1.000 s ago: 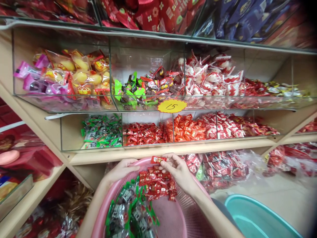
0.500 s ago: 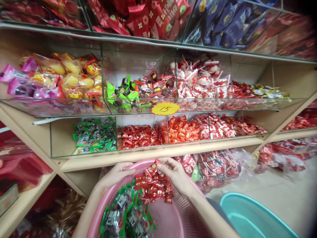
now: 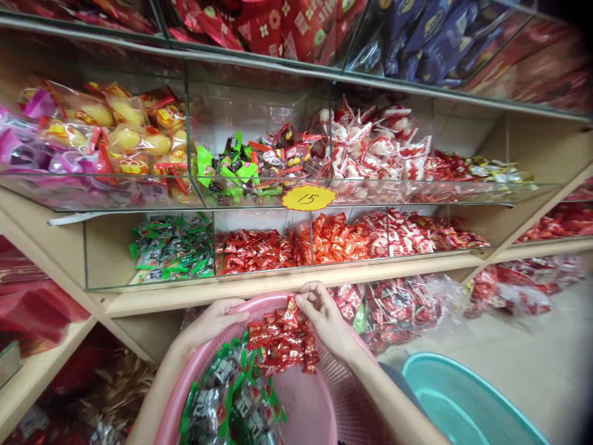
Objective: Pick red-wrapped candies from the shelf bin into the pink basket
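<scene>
In the head view, my left hand (image 3: 215, 320) is closed on the far left rim of a pink plastic basket (image 3: 306, 402). My right hand (image 3: 322, 315) pinches a small red-wrapped candy (image 3: 291, 313) between thumb and fingertips, over the basket's far side. Directly below it lies a pile of red-wrapped candies (image 3: 282, 349) inside the basket. Green-and-clear wrapped candies (image 3: 231, 395) fill the basket's left part. Bare pink bottom shows at the right, and the curled fingers of my left hand are partly hidden.
Ahead, a wooden shelf (image 3: 296, 278) carries glass-fronted bins with red candies (image 3: 257, 250), green-wrapped candies (image 3: 173, 247) and orange-red candies (image 3: 340, 238). A yellow tag (image 3: 309, 198) reads 15. Bagged candies (image 3: 403, 303) lie below; a teal tub (image 3: 463, 402) stands at right.
The view has shifted slightly, so the basket sits a little further left and the shelves higher. The pinched candy now hangs more upright in my right hand. My left hand keeps its hold.
</scene>
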### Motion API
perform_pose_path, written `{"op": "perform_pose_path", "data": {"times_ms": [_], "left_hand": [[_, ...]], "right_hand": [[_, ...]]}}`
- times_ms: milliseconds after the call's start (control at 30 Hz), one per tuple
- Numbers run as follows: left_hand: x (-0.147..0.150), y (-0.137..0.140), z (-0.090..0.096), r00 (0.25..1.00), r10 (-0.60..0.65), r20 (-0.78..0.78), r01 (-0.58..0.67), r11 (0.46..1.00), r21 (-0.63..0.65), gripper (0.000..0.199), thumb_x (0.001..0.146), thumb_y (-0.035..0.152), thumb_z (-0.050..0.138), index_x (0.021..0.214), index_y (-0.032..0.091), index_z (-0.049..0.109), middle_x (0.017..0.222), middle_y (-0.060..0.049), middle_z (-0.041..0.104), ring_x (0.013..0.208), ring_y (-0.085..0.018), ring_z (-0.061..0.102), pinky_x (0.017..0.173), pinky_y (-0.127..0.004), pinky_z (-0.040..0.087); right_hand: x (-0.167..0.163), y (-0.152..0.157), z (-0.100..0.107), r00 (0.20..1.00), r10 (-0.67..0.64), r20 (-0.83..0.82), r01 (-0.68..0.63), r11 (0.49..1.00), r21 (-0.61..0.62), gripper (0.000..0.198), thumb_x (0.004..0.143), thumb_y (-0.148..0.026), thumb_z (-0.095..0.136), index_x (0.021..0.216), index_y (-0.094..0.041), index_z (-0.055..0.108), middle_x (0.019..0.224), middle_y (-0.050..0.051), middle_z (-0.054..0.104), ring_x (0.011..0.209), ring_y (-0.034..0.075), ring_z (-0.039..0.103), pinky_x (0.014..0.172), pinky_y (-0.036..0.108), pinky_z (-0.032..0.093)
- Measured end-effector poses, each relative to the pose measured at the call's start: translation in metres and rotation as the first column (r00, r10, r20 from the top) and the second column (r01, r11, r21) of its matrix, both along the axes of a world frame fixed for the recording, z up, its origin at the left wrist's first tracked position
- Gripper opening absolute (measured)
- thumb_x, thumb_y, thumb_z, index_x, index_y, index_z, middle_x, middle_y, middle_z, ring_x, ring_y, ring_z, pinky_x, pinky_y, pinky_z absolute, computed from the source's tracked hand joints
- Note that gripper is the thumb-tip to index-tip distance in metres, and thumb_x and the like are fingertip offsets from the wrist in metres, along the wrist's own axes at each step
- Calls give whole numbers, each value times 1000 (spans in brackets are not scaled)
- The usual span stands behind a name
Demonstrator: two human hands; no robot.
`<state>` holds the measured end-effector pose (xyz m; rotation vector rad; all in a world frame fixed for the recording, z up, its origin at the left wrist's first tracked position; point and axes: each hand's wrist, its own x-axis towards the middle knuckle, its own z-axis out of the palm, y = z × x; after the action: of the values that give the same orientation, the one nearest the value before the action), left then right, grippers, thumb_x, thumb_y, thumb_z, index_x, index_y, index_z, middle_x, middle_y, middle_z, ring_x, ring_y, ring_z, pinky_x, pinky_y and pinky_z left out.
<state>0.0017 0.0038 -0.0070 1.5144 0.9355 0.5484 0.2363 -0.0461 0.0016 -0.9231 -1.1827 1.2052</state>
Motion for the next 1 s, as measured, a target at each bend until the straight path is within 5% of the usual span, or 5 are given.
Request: {"op": "perform_pose_path", "data": {"times_ms": [167, 467, 733, 1000], "left_hand": [[1, 3, 3, 1000, -31, -2, 31, 999, 28, 31, 77, 35, 56, 96, 12, 62, 92, -6, 65, 85, -20, 56, 76, -27, 41], [2, 4, -1, 999, -46, 15, 46, 998, 48, 34, 76, 36, 56, 101, 13, 61, 96, -5, 65, 91, -21, 55, 80, -28, 41], [3, 2, 0, 1000, 4, 28, -5, 999, 43, 42, 68, 45, 62, 93, 12, 64, 92, -6, 66, 86, -22, 56, 74, -26, 42], [1, 4, -5, 1000, -21, 18, 20, 999, 47, 37, 71, 41, 60, 91, 11, 63, 90, -6, 64, 80, -19, 55, 69, -24, 41]], "right_hand": [[18, 1, 19, 995, -38, -94, 33, 998, -57, 25, 73, -39, 60, 85, -24, 45, 72, -6, 48, 61, 7, 49, 60, 22, 46], [31, -7, 30, 990, -127, 58, 128, 991, -27, 28, 72, -38, 60, 89, -16, 58, 79, 0, 56, 64, 7, 47, 59, 19, 40], [14, -16, 26, 997, 80, -5, -80, 992, -97, 46, 62, -27, 72, 103, -18, 51, 71, -3, 58, 66, 9, 54, 65, 23, 42], [21, -21, 22, 996, 57, 72, -54, 998, -45, 50, 63, -23, 70, 108, -20, 49, 79, -2, 56, 72, 9, 52, 70, 23, 44]]}}
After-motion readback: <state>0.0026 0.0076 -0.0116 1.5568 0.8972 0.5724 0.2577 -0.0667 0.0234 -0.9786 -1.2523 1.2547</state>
